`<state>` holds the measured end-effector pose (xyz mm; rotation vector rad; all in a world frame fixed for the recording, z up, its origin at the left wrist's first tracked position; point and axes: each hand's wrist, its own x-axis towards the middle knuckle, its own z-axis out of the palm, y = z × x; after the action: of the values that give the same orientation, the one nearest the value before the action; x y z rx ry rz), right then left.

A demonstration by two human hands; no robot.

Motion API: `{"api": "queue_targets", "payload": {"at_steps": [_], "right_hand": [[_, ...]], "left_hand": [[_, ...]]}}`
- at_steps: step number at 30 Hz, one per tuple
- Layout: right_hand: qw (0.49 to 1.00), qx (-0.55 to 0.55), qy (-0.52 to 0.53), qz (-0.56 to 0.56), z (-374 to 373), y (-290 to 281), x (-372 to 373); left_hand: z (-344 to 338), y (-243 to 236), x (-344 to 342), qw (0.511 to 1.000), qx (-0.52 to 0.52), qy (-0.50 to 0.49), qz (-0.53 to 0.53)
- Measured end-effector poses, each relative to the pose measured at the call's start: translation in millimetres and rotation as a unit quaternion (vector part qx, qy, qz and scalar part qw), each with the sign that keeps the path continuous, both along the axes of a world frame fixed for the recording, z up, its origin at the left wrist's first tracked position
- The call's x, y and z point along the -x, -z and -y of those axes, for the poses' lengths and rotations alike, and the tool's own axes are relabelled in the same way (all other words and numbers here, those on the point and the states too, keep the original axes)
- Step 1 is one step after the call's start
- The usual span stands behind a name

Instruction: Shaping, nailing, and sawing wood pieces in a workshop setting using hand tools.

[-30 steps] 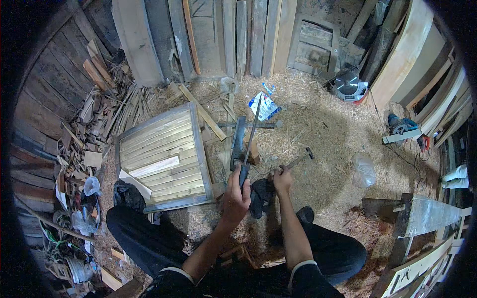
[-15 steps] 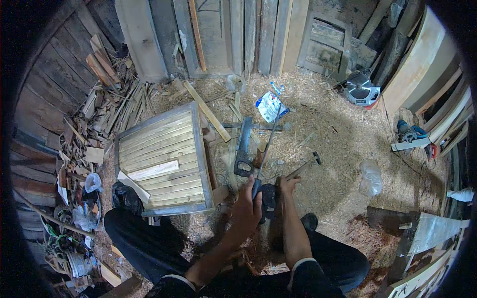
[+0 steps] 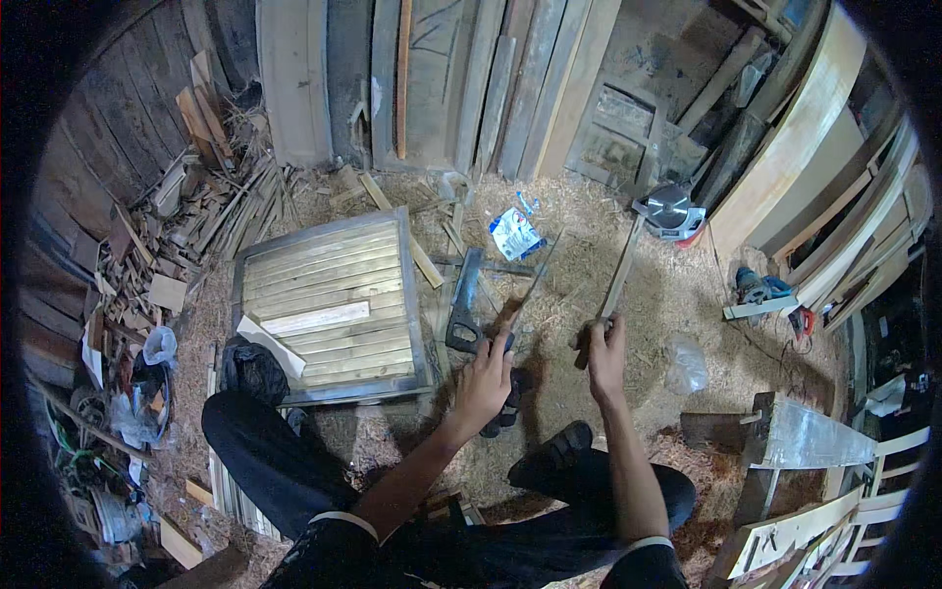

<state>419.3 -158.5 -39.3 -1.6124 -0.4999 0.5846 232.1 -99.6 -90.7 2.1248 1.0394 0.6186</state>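
My left hand (image 3: 481, 388) is closed round the dark grip of a long, thin-bladed tool (image 3: 541, 275), whose blade slants up and away to the right; its exact kind does not show. Just left of that hand a handsaw (image 3: 462, 299) with a dark handle lies on the ground. My right hand (image 3: 607, 358) grips a long wooden handle (image 3: 621, 275), its dark lower end poking out beside the fingers. The far end blends into the circular saw behind it, so I cannot make out a head there. The two hands are apart.
A slatted wooden panel (image 3: 324, 339) in a grey frame lies on the left, with loose boards on it. Offcuts (image 3: 231, 211) pile along the left wall. Further right are a circular saw (image 3: 669, 208), a blue power tool (image 3: 763, 287), a plastic bag (image 3: 686, 364) and stacked planks (image 3: 795, 157).
My right hand has moved right, away from the left. A hammer head showed by it earlier; now a long handle points away from it. The view has shifted, and a shoe shows more.
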Motion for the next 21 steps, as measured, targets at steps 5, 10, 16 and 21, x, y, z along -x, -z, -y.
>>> {"api": "queue_targets", "payload": {"at_steps": [5,10,16,21], "right_hand": [[0.969,0.054,-0.135,0.199,33.1,-11.2,-25.1],[0.857,0.291,-0.223,0.362,43.4,-19.7,-34.5],[0.853,0.242,-0.257,0.384,33.2,-10.0,-44.7],[0.869,0.219,-0.236,0.376,9.1,-40.8,-37.8]], "left_hand": [[2.2,2.6,3.2,1.0,-0.01,0.02,0.015],[-0.4,-1.0,8.2,1.0,-0.006,0.001,0.031],[3.7,-6.7,7.0,1.0,0.0,-0.008,-0.003],[0.6,-6.1,11.6,1.0,0.001,-0.015,-0.021]]}}
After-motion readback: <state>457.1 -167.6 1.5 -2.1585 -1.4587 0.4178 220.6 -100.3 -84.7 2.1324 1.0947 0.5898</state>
